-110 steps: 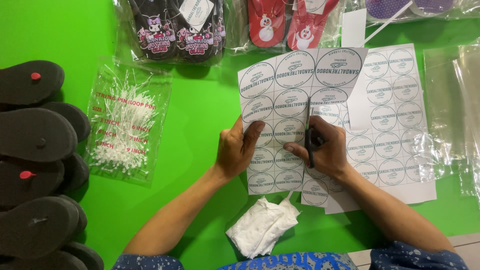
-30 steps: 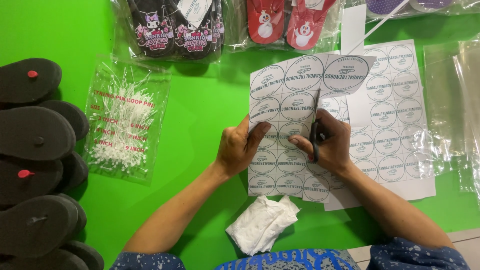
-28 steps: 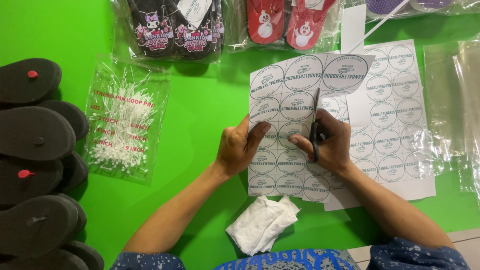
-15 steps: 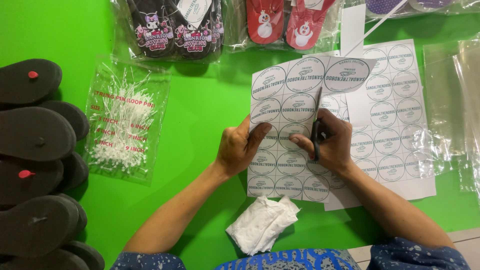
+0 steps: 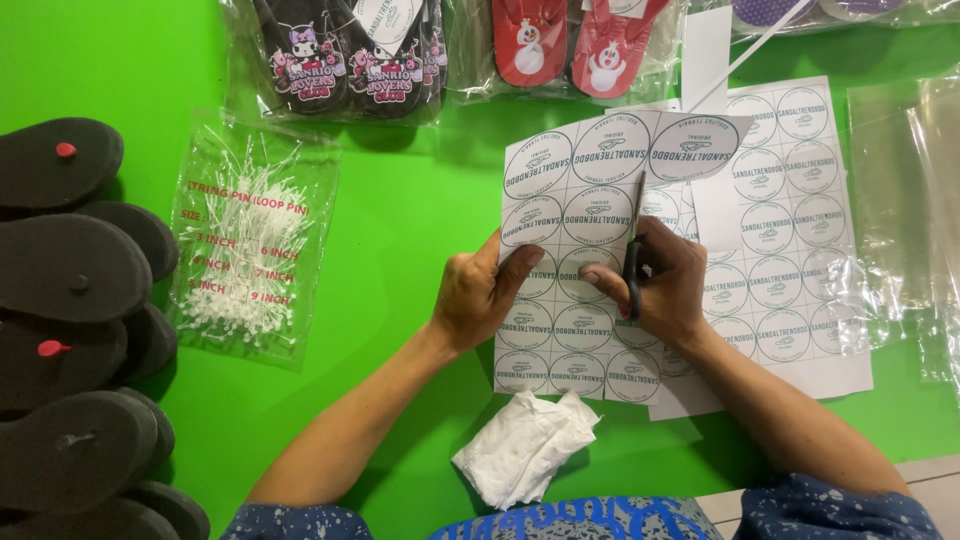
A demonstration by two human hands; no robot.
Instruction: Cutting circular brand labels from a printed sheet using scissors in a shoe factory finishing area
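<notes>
Our left hand [image 5: 478, 300] pinches the left edge of a sheet of round labels [image 5: 580, 250], thumb on top. Our right hand [image 5: 655, 280] is closed around dark scissors [image 5: 633, 255], blades pointing up into the sheet, which is lifted above a second label sheet [image 5: 790, 250] lying on the green table [image 5: 400, 230]. A crumpled white cloth [image 5: 525, 448] lies just below. Left of us sit a bag of white loop pins [image 5: 250, 250] and stacked black sandal soles [image 5: 70, 320]; bagged sandals [image 5: 350, 55] lie along the far edge.
</notes>
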